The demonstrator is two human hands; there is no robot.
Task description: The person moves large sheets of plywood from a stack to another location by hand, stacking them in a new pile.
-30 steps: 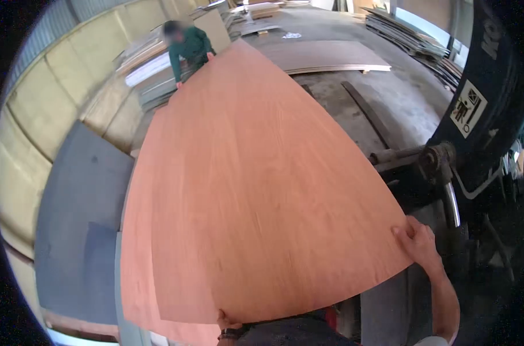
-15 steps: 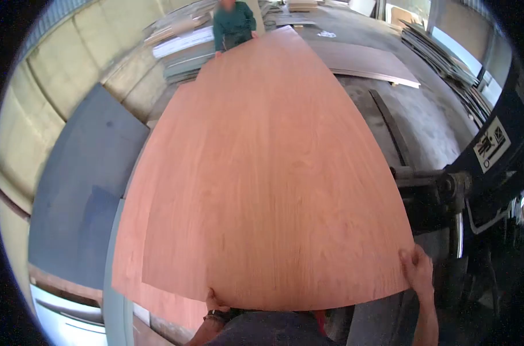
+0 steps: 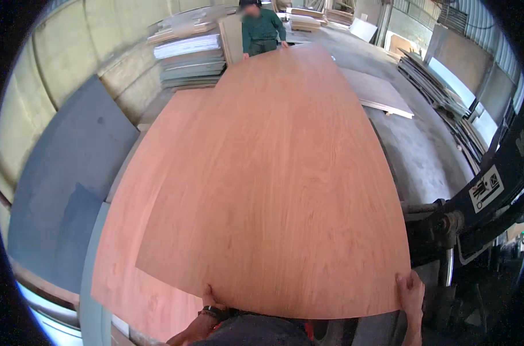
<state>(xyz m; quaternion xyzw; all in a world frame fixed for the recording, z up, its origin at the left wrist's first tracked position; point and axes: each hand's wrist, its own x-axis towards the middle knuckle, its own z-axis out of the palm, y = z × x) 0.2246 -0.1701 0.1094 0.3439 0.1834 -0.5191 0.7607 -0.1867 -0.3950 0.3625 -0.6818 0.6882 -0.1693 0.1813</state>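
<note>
A large reddish-brown wooden sheet point(image 3: 273, 190) stretches from my body to the far end. My left hand point(image 3: 211, 300) grips its near edge, thumb on top and the other fingers hidden beneath. At the near right corner my right hand point(image 3: 410, 291) is closed on the same sheet. A person in a green top point(image 3: 263, 29) holds the far edge with both hands. Under and left of this sheet lies another reddish sheet point(image 3: 123, 230), its left part and near corner showing.
A dark grey panel point(image 3: 72, 184) leans at the left wall. Stacked boards point(image 3: 193, 69) stand behind on the left. Black machinery point(image 3: 446, 225) is close on the right. A low board stack point(image 3: 377, 92) and piled sheets point(image 3: 440, 92) lie farther right.
The held sheet's far end has shifted right in view, along with the other person. More of the lower sheet shows at left. Both my hands keep their hold.
</note>
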